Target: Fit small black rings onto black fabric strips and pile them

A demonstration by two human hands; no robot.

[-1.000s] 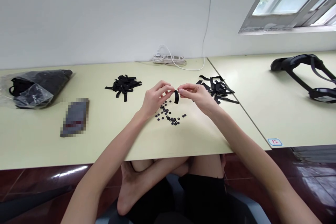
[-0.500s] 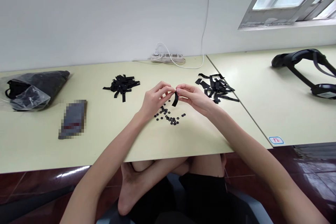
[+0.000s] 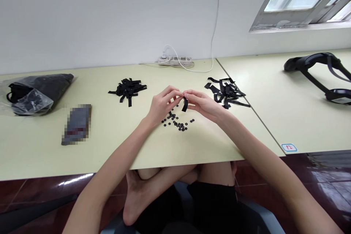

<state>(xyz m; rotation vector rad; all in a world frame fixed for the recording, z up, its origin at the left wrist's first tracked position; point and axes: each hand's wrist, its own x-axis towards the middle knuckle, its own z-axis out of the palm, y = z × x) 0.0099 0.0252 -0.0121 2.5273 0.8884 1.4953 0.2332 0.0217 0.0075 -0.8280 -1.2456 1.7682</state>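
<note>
A short black strap [image 3: 185,104] hangs between my two hands just above the pale table [image 3: 115,135]. My left hand [image 3: 161,104] pinches its top end with fingertips closed. My right hand [image 3: 204,104] pinches the same end from the other side, fingers curled. Whether a small ring sits at the pinch is hidden by my fingertips. Under the hands lie several small black rings [image 3: 177,121] scattered on the table.
A pile of black straps [image 3: 128,88] lies at the back left, another pile [image 3: 226,90] at the right. A plastic bag of black goods [image 3: 33,93] and a blurred flat item [image 3: 76,124] sit far left. A power strip [image 3: 175,60] is by the wall, a black headset [image 3: 323,75] on the neighbouring table.
My hands have closed in on each other over the strap's top end, and the strap has tilted slightly. The view shifted a little.
</note>
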